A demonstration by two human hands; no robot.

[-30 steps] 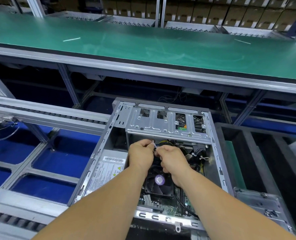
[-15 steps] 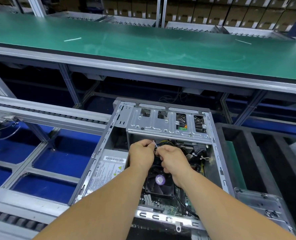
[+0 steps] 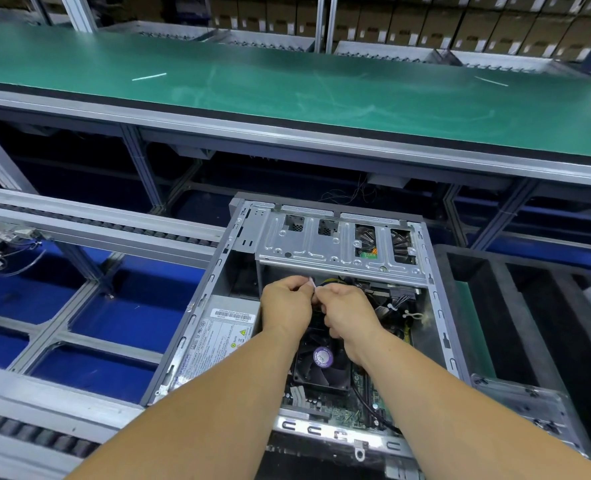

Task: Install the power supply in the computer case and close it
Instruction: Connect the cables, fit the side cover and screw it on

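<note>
1. Head view, the case: the computer case lies open on its side, its open face up, in the lower middle of the picture, on a roller conveyor frame with blue floor showing beneath.
2. Head view, the power supply: a grey box seated in the near-left corner of the case, against the left wall. Its top carries a white barcode sticker and a larger grey label with small print and a yellow warning triangle; the print is too small to read.
3. Head view, the hands: the left hand and right hand meet over the middle of the case, knuckles nearly touching. Both have their fingers curled, and between them they pinch a thin white cable tie whose tip sticks up at the point where the hands meet. What the tie wraps is hidden by the hands.
4. Head view, inside the case: a black CPU fan with a round purple hub sticker sits just below the hands; the sticker's writing cannot be made out. Green motherboard shows at the near edge. A silver drive cage spans the far end.
5. Head view, surroundings: a long green workbench runs across the top, with cardboard boxes stacked behind. A black foam tray stands to the right of the case.
</note>
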